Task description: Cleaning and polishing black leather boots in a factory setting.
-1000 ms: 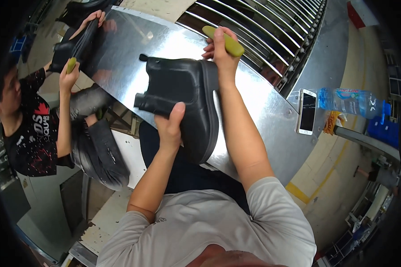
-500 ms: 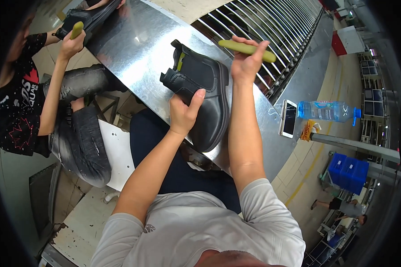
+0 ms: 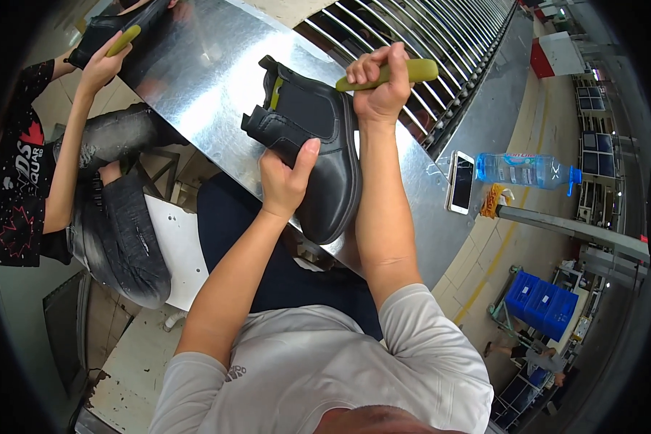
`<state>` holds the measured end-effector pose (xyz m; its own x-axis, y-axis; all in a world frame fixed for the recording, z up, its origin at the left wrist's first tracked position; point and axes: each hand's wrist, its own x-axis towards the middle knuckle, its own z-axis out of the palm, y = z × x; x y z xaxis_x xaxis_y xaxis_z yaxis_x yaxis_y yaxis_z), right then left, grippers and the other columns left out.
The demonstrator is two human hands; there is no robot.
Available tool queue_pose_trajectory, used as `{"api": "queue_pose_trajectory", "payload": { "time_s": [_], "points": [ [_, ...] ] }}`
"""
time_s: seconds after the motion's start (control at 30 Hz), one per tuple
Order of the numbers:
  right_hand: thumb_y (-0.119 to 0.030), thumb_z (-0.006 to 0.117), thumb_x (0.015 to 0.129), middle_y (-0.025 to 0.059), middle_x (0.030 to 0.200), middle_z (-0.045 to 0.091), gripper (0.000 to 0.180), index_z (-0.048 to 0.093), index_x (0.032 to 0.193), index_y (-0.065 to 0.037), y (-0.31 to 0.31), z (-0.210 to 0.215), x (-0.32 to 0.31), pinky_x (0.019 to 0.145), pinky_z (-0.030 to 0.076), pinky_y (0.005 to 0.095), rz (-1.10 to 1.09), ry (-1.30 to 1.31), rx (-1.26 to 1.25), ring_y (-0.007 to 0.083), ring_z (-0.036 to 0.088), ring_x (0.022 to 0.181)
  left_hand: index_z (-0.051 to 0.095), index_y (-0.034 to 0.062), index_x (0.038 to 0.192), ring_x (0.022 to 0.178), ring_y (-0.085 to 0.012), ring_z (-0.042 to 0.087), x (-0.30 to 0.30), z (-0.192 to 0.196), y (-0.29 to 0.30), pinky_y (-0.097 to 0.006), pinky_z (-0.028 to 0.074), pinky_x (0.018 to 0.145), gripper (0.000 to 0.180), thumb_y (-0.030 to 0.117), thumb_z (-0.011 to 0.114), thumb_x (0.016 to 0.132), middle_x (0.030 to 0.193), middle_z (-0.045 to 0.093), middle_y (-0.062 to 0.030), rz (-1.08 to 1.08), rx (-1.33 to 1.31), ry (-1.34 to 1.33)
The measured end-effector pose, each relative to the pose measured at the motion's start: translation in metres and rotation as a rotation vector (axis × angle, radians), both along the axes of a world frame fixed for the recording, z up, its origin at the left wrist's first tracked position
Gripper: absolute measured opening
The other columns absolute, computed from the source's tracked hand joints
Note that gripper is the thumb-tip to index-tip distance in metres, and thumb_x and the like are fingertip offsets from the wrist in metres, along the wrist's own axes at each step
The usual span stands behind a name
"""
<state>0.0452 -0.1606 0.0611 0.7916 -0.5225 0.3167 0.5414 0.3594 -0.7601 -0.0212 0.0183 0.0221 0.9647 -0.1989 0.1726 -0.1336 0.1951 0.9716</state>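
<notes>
Seen from above, a black ankle boot [image 3: 318,155] lies on its side on a shiny metal workbench [image 3: 210,65], its toe reaching the bench's near edge. The person's left hand [image 3: 286,181] grasps the boot at the near side of its shaft, thumb raised against the leather. The right hand [image 3: 376,87] is clenched around a yellow-green tool handle [image 3: 394,72], held just beyond the boot's far side, over the roller rack [image 3: 427,43] behind the bench. Right of the boot lie a phone [image 3: 461,182] and a clear water bottle [image 3: 528,170]. Far left of the boot, a co-worker's hand [image 3: 101,65] holds a similar yellow-green tool against another dark boot [image 3: 112,29]. Judging from this, the boot could slide off the slick metal edge if the one-handed hold loosens, and a tool stroke that skids might scuff the leather or catch the left thumb. Compared with half a second ago, the right hand has curled from a loose hold into a fist around the handle, while the left hand keeps its grip on the boot.
</notes>
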Motion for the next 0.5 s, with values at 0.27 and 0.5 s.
{"api": "queue_pose_trajectory", "payload": {
  "time_s": [0.27, 0.5],
  "points": [
    [-0.037, 0.052, 0.096, 0.0018, 0.052, 0.036, 0.039, 0.050, 0.072, -0.006, 0.002, -0.004, -0.003, 0.050, 0.037, 0.0321, -0.048, -0.048, -0.066, 0.0157, 0.038, 0.047, 0.066, -0.0014, 0.087, 0.069, -0.0187, 0.063, -0.001, -0.001, 0.002, -0.031, 0.048, 0.066, 0.024, 0.022, 0.066, 0.087, 0.076, 0.068, -0.0072, -0.014, 0.036, 0.007],
    [-0.036, 0.050, 0.094, 0.0010, 0.050, 0.035, 0.038, 0.051, 0.074, -0.004, 0.004, -0.002, -0.025, 0.049, 0.034, 0.0310, 0.094, -0.140, -0.136, 0.0146, 0.036, 0.046, 0.066, -0.0014, 0.089, 0.073, -0.0204, 0.063, -0.003, -0.005, 0.000, -0.032, 0.048, 0.070, 0.021, 0.020, 0.066, 0.087, 0.080, 0.068, -0.0087, 0.036, 0.070, 0.025]
  ]
}}
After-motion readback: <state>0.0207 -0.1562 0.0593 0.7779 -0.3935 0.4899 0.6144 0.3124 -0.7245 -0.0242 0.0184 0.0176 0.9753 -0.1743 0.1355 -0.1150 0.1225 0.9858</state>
